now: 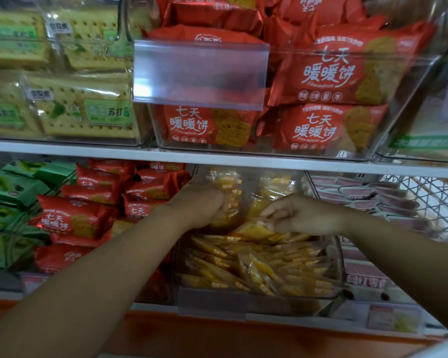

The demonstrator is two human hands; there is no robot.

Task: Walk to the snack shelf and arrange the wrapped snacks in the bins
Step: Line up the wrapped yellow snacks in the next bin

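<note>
Under the low upper shelf edge (243,161), both hands reach into the clear bin (337,257), the left hand (204,202) gripping upright yellow packets (233,196) at its back, the right hand (301,215) pinching a loose packet (254,229) above the heap.

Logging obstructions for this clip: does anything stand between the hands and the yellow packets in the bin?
Nothing visible does. The left hand and right hand are inside the clear bin, both holding yellow packets.
</note>
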